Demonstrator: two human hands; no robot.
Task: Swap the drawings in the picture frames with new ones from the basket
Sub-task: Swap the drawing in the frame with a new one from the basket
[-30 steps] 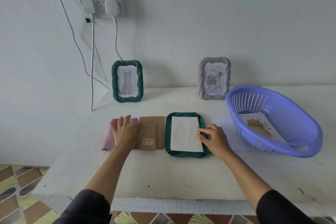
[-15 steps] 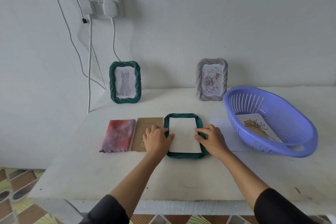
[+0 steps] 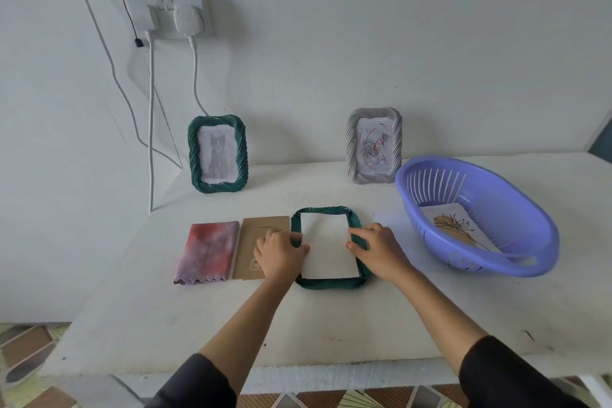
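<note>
A green picture frame (image 3: 326,283) lies face down at the table's middle with a white sheet (image 3: 328,247) in its back. My left hand (image 3: 278,252) rests on the frame's left rim, thumb on the sheet. My right hand (image 3: 376,250) rests on the right rim, fingertips at the sheet's edge. A brown backing board (image 3: 253,232) lies left of the frame, partly under my left hand. The purple basket (image 3: 530,232) at the right holds a flower drawing (image 3: 455,228). A green frame with a cat drawing (image 3: 218,154) and a grey frame (image 3: 374,146) stand at the wall.
A pink-grey cloth (image 3: 208,252) lies left of the backing board. A white paper (image 3: 389,220) lies between the flat frame and the basket. Cables (image 3: 151,129) hang from a wall socket (image 3: 172,13) to the table's back left corner.
My left hand moved right, from the cloth and backing board onto the flat frame's left rim. My right hand stayed at the right rim. The cloth is now uncovered.
</note>
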